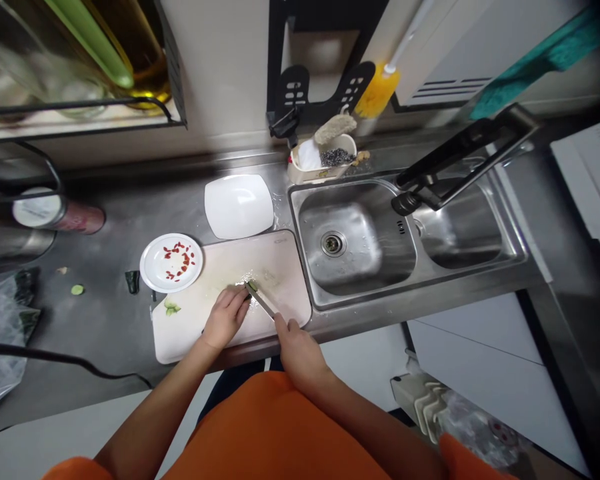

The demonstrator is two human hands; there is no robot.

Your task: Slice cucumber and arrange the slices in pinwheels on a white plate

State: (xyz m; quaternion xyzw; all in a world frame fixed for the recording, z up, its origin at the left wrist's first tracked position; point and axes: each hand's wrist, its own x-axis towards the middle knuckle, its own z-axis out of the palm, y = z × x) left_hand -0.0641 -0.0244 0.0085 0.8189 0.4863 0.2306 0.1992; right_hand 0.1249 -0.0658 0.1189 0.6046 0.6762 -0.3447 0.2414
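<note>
By the board's (285,270) front right corner, the right hand (300,350) clasps a knife (262,302); the left hand (227,315), curled, holds a green piece (253,285).

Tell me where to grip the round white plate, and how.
Pinch the round white plate, probably, by its far-left rim, coming from the left: that rim looks bare, red pieces lie inside and rightward, and a dark green piece sits near-left.
</note>
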